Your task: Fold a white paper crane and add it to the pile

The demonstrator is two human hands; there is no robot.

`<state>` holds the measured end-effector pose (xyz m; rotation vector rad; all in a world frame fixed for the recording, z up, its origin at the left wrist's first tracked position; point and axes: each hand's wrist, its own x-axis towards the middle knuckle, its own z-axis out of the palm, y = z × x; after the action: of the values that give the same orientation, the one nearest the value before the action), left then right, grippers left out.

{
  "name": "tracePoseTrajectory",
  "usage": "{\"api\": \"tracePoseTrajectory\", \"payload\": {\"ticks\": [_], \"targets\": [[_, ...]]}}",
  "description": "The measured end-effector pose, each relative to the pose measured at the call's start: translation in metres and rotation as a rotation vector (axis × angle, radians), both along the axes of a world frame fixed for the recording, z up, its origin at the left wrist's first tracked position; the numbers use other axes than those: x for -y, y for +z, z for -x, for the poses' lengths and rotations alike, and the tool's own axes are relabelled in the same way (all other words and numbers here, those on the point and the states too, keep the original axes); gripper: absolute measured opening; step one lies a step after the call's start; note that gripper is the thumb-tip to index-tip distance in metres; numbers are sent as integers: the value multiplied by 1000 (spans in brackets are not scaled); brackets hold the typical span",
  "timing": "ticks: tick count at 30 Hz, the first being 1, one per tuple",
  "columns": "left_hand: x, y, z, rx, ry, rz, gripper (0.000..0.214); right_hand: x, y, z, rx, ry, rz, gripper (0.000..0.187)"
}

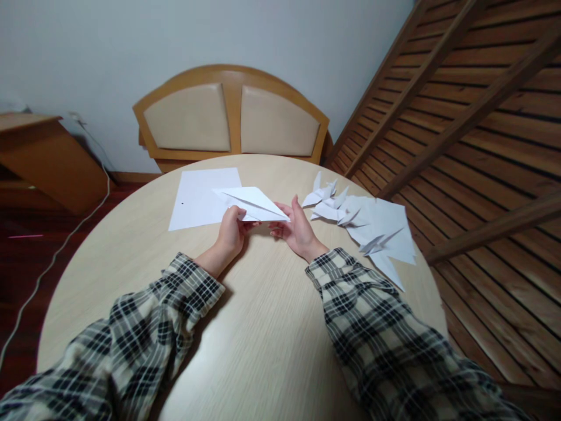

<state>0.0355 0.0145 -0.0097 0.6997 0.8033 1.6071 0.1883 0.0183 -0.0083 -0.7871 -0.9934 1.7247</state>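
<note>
A folded sheet of white paper (254,202), kite-like with a slit between its layers, is raised above the table. My left hand (233,233) pinches its lower left edge, thumb on top and fingers beneath. At the paper's pointed right end is my right hand (298,229), its thumb raised away and its fingers apart under the tip. Those fingers seem to touch the paper without closing on it. Behind the folded piece lies a flat white paper sheet (197,196) with a small dark dot, partly covered from view.
Several folded white paper cranes (339,210) lie on the right of the round wooden table (263,327), among loose paper sheets (394,222). A padded headboard (236,117) stands behind the table. Slatted wooden panels (482,128) rise at right; a white cable (56,257) runs at left.
</note>
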Motion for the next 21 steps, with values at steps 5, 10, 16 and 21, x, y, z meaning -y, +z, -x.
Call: {"api": "tracePoseTrajectory", "payload": {"ticks": [5,10,16,21], "targets": [[0,-8,2,-315,-70,-125,8,1,-2,4,-5,0,-79,58],[5,-4,1,-486,-65,-226,6,5,-4,7,51,-28,-149,34],[7,2,-1,-400,-28,-142,12,3,-5,4,105,-50,-138,26],[-4,-5,0,-164,-107,-94,40,2,-5,3,83,-94,-103,28]]}}
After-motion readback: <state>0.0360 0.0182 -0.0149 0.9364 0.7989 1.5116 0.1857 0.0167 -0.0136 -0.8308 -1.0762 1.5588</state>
